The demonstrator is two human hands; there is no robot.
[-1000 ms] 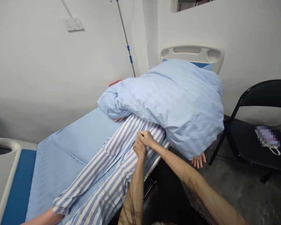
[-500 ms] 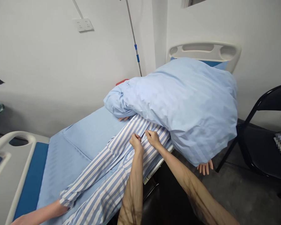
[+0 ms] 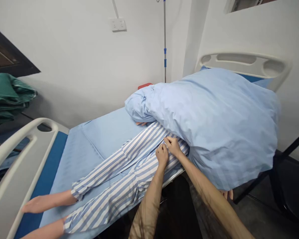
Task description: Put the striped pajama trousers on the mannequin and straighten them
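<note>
My left grip (image 3: 161,155) and right grip (image 3: 173,146) are both pinched narrow, holding folds of the striped pyjamas (image 3: 142,169) at the waist of a figure (image 3: 48,201) lying on the bed (image 3: 107,132). The pyjamas sit at the lower middle of the frame, their legs running toward the lower left. A blue quilt (image 3: 214,126) covers the figure's upper body, up toward the headboard (image 3: 241,63) at upper right. A drip pole (image 3: 164,39) stands at upper middle.
</note>
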